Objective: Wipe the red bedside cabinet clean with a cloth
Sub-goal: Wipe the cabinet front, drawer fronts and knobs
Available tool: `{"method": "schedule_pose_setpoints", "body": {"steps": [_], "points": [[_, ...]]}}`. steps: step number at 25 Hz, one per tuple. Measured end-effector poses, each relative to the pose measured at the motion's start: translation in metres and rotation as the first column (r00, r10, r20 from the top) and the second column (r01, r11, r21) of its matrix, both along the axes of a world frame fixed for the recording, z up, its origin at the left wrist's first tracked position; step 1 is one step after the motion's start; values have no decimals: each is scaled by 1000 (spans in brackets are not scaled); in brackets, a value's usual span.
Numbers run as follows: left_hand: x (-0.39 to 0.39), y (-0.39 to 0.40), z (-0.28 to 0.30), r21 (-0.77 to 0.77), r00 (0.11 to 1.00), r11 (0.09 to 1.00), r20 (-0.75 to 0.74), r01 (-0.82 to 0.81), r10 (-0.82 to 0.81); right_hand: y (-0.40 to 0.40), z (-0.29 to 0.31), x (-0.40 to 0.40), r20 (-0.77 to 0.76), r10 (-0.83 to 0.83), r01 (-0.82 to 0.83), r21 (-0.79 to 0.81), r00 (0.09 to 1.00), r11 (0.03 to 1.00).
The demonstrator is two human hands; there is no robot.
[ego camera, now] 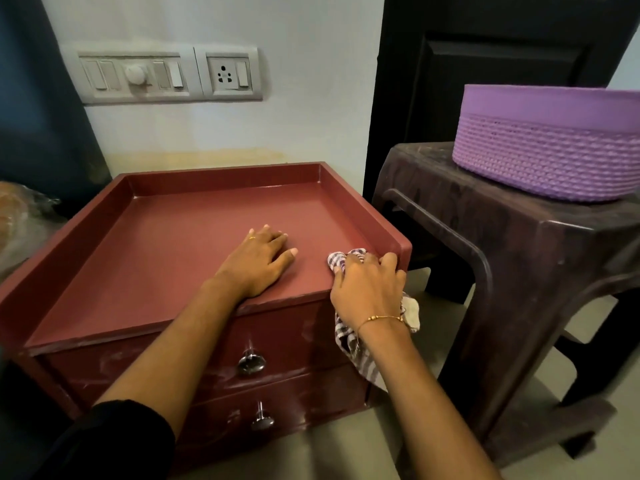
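Head view: red bedside cabinet (pixel 166 258) filled centre-left of frame, tray-style top with raised rim on three sides, two drawers below with metal knobs (pixel 251 362). Left hand (pixel 259 258) lay flat on the top, mid-frame, fingers straight, gripping nothing, apparently bracing. Right hand (pixel 367 289) sat at the top's front-right corner, fingers curled round a bunched striped cloth (pixel 346 259); part of the cloth hung down past the wrist over the cabinet's edge. Purple basket (pixel 550 147) stood on a dark plastic stool (pixel 519 258) at right of frame, just beside the cabinet. Switch panel (pixel 166 76) on the wall, upper left.

Judgement: top wipe underway at the right corner. Drawer fronts showed whitish smears, so not done. To do it well: keep the cloth wadded under the palm, work into the rim corners, pull strokes toward the open front edge, then do the fronts around the knobs.
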State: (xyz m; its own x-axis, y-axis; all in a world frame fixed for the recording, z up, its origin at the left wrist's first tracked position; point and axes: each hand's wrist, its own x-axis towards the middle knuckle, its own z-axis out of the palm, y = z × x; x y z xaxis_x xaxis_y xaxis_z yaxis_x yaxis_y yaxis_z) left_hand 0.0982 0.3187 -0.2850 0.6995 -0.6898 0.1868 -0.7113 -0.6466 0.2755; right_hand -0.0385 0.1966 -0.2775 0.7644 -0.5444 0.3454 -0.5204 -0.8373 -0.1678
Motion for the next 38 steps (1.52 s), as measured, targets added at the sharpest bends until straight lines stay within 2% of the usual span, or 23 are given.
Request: {"method": "schedule_pose_setpoints", "body": {"steps": [3, 5, 7, 9, 10, 12, 14, 17, 20, 25, 32, 36, 38], "points": [[-8, -2, 8, 139, 988, 989, 142, 42, -62, -3, -8, 4, 120, 8, -12, 31, 993, 999], [-19, -10, 14, 185, 970, 979, 212, 82, -121, -2, -29, 2, 311, -19, 26, -19, 950, 999], [-37, -27, 18, 167, 960, 973, 202, 159, -192, 2, -62, -10, 565, 12, -16, 1, 825, 1000], [-56, -52, 16, 196, 939, 951, 200, 240, -279, 0, -87, -26, 765, 26, -172, 112, 644, 979], [-64, -65, 15, 215, 931, 941, 200, 261, -304, -5, -93, -33, 834, -24, -221, 174, 551, 959], [-73, -87, 16, 205, 933, 944, 201, 258, -298, -21, -89, -42, 905, -161, -231, 266, 393, 936], [-76, -99, 15, 145, 954, 967, 186, 209, -234, -36, -78, -40, 927, -194, -228, 274, 319, 934], [-79, -103, 4, 136, 972, 976, 142, 169, -189, -48, -63, -25, 927, -86, -288, 201, 366, 936], [-76, -106, 2, 93, 978, 978, 81, 185, -192, -49, -76, -14, 929, -44, -268, 151, 366, 951], [-69, -111, 1, 101, 981, 977, 19, 188, -191, -42, -131, -15, 920, -114, -270, 226, 375, 936], [-67, -113, -2, 99, 982, 978, 29, 185, -189, -47, -112, -9, 920, -177, -264, 279, 350, 923], [-68, -112, -2, 94, 982, 978, 11, 188, -190, -40, -154, -17, 888, -199, -272, 330, 415, 904], [-70, -111, -2, 96, 981, 977, 10, 193, -195, -39, -156, -22, 874, -211, -268, 351, 438, 897]]}}
